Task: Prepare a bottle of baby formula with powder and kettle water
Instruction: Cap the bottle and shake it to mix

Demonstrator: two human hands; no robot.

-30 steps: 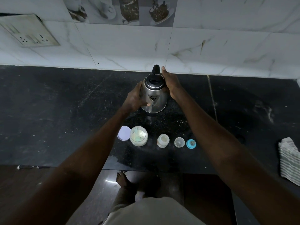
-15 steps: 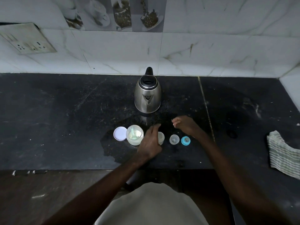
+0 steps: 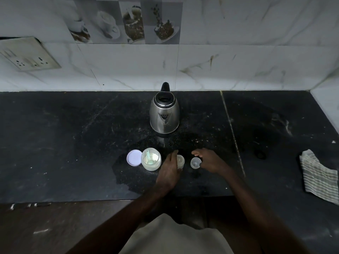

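Note:
A steel kettle [image 3: 164,114] with a black lid stands at the back of the black counter [image 3: 73,143]. In front of it are a white lid [image 3: 134,157] and an open powder jar [image 3: 151,158] with a scoop inside. To their right stands the small open baby bottle [image 3: 180,160], then a clear cap [image 3: 195,163]. My left hand [image 3: 169,171] curls round the bottle's left side. My right hand [image 3: 211,160] rests palm down just right of the clear cap, over the spot where the blue teat ring lay. The ring is hidden under it.
A striped cloth [image 3: 319,177] lies at the counter's right edge. A wall socket plate [image 3: 29,54] sits on the tiled wall at the left. A wet patch spreads on the counter below the jar. The counter's front edge runs just behind my wrists.
Both hands left the kettle, which stays at the back. They came down to the row of small items. The left closed on the bottle and the right settled over the blue ring.

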